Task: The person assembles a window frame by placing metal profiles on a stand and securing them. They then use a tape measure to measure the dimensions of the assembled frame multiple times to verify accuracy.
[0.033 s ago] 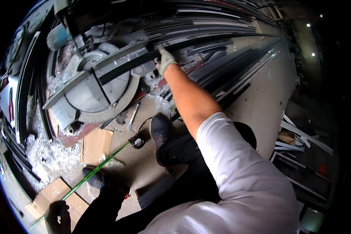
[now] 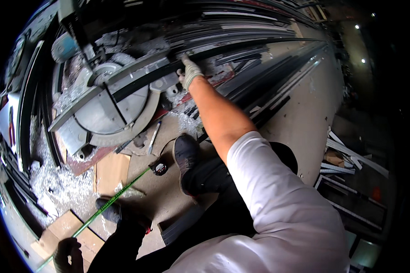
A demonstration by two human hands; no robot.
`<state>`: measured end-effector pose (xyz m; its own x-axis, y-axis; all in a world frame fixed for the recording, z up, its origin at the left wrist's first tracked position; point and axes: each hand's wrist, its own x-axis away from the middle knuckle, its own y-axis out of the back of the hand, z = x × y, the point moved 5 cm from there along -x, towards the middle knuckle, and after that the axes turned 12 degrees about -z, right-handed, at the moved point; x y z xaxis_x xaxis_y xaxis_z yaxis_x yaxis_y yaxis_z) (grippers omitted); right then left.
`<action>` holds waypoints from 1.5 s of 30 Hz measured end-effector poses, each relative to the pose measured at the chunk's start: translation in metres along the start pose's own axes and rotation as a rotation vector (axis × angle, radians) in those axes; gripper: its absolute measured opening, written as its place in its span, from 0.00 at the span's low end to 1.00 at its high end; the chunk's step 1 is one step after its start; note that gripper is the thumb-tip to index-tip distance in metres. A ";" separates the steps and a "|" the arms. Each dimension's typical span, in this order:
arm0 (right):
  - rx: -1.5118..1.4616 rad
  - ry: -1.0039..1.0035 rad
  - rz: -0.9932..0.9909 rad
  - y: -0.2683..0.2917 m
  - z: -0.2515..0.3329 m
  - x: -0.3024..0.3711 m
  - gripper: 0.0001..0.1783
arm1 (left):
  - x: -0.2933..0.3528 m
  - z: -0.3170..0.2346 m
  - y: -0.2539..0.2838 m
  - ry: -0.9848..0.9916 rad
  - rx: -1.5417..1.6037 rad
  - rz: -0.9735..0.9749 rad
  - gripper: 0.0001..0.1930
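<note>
My right hand (image 2: 191, 74), in a pale glove, reaches ahead and grips a long black metal profile (image 2: 146, 78). The profile lies along the fence of a mitre saw (image 2: 89, 113) and runs off to the far right. At the lower left is my gloved left hand (image 2: 68, 256), in shadow with its fingers curled. Whatever it may hold is hidden. The green blade (image 2: 116, 196) of a tape measure (image 2: 159, 168) passes beside that hand. Its dark case rests on the floor by my shoe, and the blade crosses over my other shoe.
Stacked long profiles (image 2: 250, 32) fill the far side. Shiny shavings (image 2: 54, 182) cover the floor at left, near cardboard pieces (image 2: 112, 172). A marker (image 2: 155, 136) lies before the saw. White offcuts (image 2: 341, 154) are piled at right. Pliers (image 2: 12, 126) are at far left.
The view has shifted slightly. Both hands, the profile and the tape measure otherwise keep their places.
</note>
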<state>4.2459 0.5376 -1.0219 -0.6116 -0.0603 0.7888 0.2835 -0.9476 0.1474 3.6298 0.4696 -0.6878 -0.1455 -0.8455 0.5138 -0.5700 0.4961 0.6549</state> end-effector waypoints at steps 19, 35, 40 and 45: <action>-0.216 0.025 0.168 0.020 -0.013 0.061 0.20 | -0.007 -0.015 0.030 -0.174 0.171 0.041 0.11; -0.142 0.001 0.285 0.041 -0.116 0.203 0.21 | -0.147 0.091 -0.156 0.092 1.249 0.268 0.27; -0.071 -0.047 0.210 0.056 -0.144 0.207 0.19 | -0.138 0.098 -0.161 0.106 1.290 0.331 0.26; -0.077 -0.051 0.289 0.060 -0.151 0.224 0.19 | -0.126 0.103 -0.169 0.134 1.371 0.303 0.25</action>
<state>4.0143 0.4203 -0.9263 -0.4752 -0.3171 0.8207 0.3827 -0.9144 -0.1317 3.6609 0.4720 -0.9204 -0.3702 -0.6788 0.6342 -0.8656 0.0042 -0.5008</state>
